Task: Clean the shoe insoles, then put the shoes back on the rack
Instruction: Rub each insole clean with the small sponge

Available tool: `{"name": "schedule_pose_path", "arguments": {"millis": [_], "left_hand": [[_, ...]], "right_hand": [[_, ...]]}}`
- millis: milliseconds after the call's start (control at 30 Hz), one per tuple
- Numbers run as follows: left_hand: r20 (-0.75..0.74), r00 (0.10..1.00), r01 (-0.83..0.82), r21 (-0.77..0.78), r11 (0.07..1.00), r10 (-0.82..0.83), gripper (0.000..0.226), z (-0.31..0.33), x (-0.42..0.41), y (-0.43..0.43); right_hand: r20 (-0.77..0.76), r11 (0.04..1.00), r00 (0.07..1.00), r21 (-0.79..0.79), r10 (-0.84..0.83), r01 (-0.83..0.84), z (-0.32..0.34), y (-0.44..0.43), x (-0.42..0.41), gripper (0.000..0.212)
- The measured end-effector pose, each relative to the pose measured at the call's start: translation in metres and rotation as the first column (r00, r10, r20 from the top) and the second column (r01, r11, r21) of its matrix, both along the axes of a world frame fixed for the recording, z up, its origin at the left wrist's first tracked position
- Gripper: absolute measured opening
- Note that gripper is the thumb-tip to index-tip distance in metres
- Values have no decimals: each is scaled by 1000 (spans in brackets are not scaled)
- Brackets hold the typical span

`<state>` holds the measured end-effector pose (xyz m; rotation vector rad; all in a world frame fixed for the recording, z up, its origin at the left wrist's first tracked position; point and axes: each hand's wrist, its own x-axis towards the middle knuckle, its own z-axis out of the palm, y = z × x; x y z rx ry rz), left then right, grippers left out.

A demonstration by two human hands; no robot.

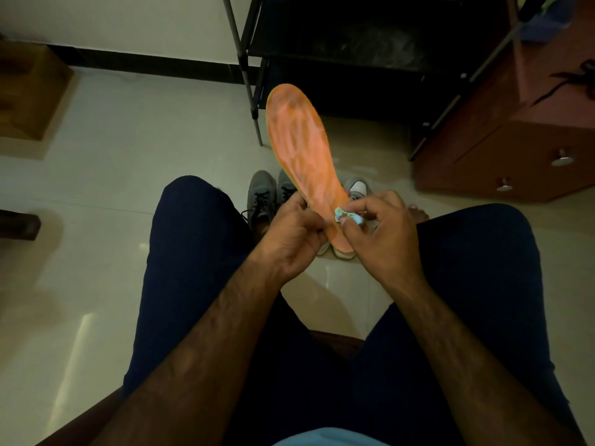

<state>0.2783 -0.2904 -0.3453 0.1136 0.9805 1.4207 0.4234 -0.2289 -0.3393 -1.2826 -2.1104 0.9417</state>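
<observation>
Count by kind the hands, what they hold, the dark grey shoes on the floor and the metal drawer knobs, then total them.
Hands: 2, left hand and right hand
Orange foam insole: 1
Crumpled pale blue cloth: 1
Dark grey lace-up shoes: 2
Round metal drawer knobs: 2
Total: 8

Dim, greenish, wide-angle edge distortion.

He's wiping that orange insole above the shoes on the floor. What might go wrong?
The left hand grips the long orange foam insole only near its heel, so it could bend or slip under rubbing. The small pale blue wad pinched in the right hand may drop. Loosened dirt might fall onto the grey lace-up sneakers below.
</observation>
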Motion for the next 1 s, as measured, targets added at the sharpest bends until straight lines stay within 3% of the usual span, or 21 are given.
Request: {"name": "schedule_pose_path", "arguments": {"millis": [200, 400, 600, 733, 900, 1000], "left_hand": [[-49, 998, 51, 42, 998, -49, 54, 3, 11, -7], [-149, 981, 123, -36, 992, -128, 57, 2, 16, -9], [-141, 986, 78, -54, 996, -84, 55, -2, 16, -7], [-132, 988, 78, -41, 996, -83, 57, -3, 17, -6], [-107, 994, 26, -31, 999, -30, 53, -3, 13, -9], [-114, 993, 38, -29, 999, -41, 51, -1, 14, -6]], "right_hand": [[119, 972, 980, 153, 159, -177, -1, 2, -3, 14], [102, 991, 993, 123, -62, 49, -2, 27, -2, 18], [100, 990, 986, 41, 130, -135, -6, 11, -2, 14], [107, 998, 994, 67, -27, 20, -7, 30, -4, 17], [113, 983, 979, 58, 167, -175, -11, 10, -5, 16], [89, 997, 995, 62, 41, -47, -11, 20, -4, 15]]}}
